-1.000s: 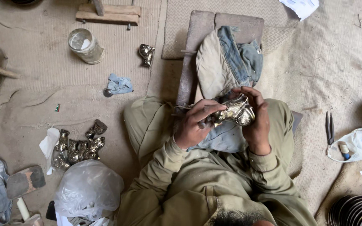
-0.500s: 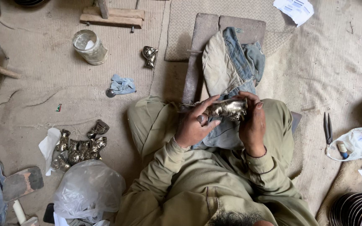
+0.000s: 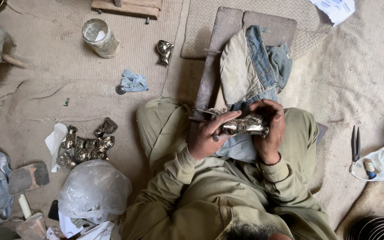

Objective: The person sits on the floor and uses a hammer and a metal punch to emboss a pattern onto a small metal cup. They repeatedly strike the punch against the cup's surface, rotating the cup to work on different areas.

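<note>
We'd shifted the silvery embossed metal piece (image 3: 245, 126) lower & flatter vs. a sec earlier, w/ it now lying sideways over our lap, so both grips looked settled for close work. Left hand (image 3: 207, 135) wrapped its near end, fingers curled tight on it; right hand (image 3: 270, 129) cupped the far end, fingers closed over the top. Denim rag (image 3: 256, 66) draped the worn wooden block (image 3: 227, 40); similar shiny castings (image 3: 87, 144) heaped on the woven floor mat (image 3: 45, 80), glass jar (image 3: 99, 38) beyond.

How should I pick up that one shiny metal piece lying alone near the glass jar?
Probably from above, pinching the metal piece across its narrower middle, fingers on its left and right sides. It lies flat on the mat, long way up-down, with clear space around it.
</note>
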